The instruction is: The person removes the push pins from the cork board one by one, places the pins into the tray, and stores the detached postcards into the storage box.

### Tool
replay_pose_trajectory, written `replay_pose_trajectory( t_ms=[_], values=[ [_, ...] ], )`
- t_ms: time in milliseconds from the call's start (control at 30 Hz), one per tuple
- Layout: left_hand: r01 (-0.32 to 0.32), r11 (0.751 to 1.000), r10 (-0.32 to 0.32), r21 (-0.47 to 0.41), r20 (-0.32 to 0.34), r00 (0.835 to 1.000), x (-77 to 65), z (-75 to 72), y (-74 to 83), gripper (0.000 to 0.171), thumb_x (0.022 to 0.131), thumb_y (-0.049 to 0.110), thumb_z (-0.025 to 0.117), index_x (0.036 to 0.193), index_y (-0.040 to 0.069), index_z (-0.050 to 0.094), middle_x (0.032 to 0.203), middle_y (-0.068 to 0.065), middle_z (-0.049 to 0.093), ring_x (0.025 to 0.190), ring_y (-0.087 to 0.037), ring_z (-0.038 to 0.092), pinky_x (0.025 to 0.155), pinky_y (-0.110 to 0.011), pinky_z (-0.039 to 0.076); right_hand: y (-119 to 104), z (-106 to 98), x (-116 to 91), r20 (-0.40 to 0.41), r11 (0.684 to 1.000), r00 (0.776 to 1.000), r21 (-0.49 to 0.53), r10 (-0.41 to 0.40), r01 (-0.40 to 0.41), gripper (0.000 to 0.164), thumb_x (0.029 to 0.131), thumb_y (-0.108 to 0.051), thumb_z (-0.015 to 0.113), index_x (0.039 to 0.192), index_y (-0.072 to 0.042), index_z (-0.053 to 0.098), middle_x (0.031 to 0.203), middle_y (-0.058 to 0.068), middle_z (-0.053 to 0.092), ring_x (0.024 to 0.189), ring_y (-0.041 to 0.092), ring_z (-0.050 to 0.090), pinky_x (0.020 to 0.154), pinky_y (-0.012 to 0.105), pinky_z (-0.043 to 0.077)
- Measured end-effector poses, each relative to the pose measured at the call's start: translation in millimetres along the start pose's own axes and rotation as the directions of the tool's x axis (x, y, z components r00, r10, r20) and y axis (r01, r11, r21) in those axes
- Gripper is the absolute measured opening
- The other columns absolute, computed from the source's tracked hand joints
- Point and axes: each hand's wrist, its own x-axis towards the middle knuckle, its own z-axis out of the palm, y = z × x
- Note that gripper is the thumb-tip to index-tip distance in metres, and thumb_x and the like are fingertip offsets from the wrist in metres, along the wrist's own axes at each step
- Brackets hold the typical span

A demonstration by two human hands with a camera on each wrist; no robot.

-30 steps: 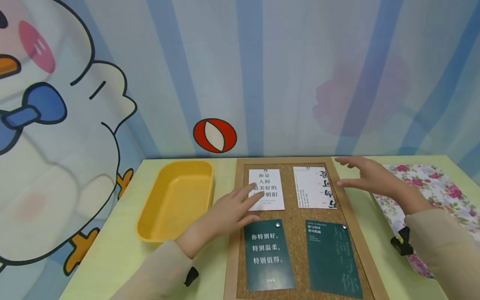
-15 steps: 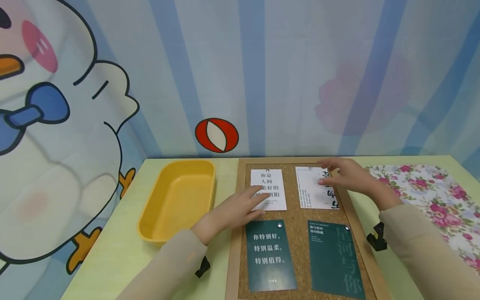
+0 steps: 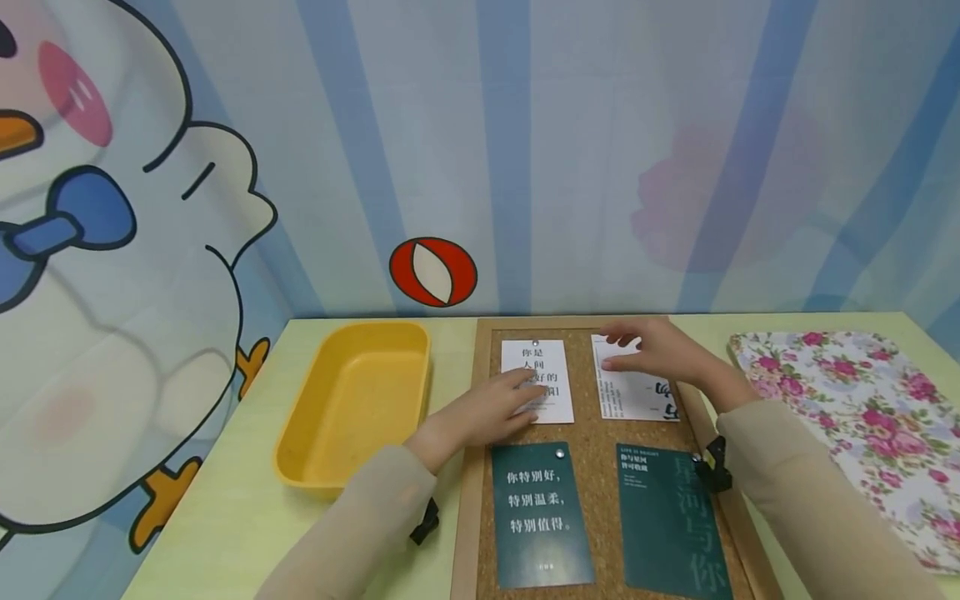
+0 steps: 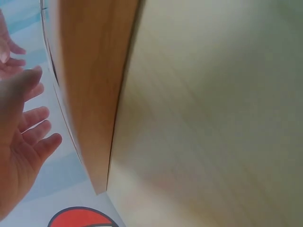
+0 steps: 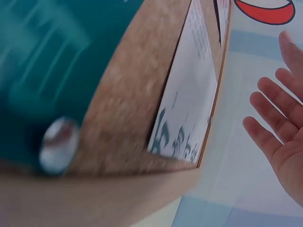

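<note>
A wood-framed cork board [image 3: 600, 500] lies on the table, bearing two white cards in its far half and two dark green cards in its near half. Over the upper-left white card [image 3: 553, 357] hovers my left hand [image 3: 491, 410], fingers loosely spread and holding nothing. My right hand [image 3: 660, 350] is above the upper-right white card [image 3: 633, 402], hiding its top edge; the right wrist view shows its fingers apart with nothing between them. Silver pins fix the lower-left green card [image 3: 542, 542] and the lower-right green card [image 3: 656, 537]. Contact with the cards cannot be made out.
A yellow plastic tray [image 3: 330, 479] stands left of the board. On the right lies a flower-patterned board or tray [image 3: 870, 417]. Behind the table [image 3: 225, 500] hangs a striped cartoon backdrop [image 3: 570, 167].
My right hand has come left from beyond the board's right edge to over the upper-right white card. My left hand has shifted slightly right over the upper-left card.
</note>
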Motion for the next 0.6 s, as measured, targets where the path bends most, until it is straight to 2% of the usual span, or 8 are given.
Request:
replay_pose_trajectory(
  t_ms=[233, 400, 600],
  values=[
    [0.01, 0.999, -0.011, 0.031, 0.033, 0.999, 2.5, 3.1, 0.4, 0.042, 0.098, 0.029, 0.048, 0.136, 0.013, 0.049, 0.142, -0.012, 0.041, 0.131, -0.024, 0.037, 0.107, -0.034, 0.029, -5, 6, 13, 0.012, 1.0, 1.0, -0.009, 0.011, -0.011, 0.047, 0.084, -0.022, 0.07, 0.123, 0.002, 0.058, 0.111, 0.017, 0.062, 0.1, 0.032, 0.058, 0.079, 0.045, 0.049],
    [0.0, 0.999, -0.003, 0.042, 0.063, 0.998, 2.8, 6.7, -0.6, 0.042, 0.098, 0.029, 0.048, 0.137, 0.014, 0.048, 0.142, -0.011, 0.041, 0.13, -0.023, 0.039, 0.106, -0.033, 0.031, -6, 10, 20, 0.026, 0.997, 0.999, 0.059, 0.044, -0.045, 0.043, 0.086, -0.019, 0.068, 0.123, 0.002, 0.058, 0.108, 0.017, 0.063, 0.097, 0.029, 0.059, 0.078, 0.043, 0.049],
    [0.025, 1.0, -0.025, 0.006, 0.076, 0.997, 3.2, 4.9, 0.2, 0.042, 0.098, 0.029, 0.048, 0.137, 0.015, 0.048, 0.143, -0.011, 0.04, 0.127, -0.023, 0.043, 0.104, -0.034, 0.034, -10, 12, 28, 0.019, 0.989, 0.998, 0.137, 0.059, -0.061, 0.039, 0.087, -0.016, 0.067, 0.12, 0.003, 0.06, 0.101, 0.012, 0.065, 0.091, 0.024, 0.06, 0.078, 0.042, 0.049]
  ],
)
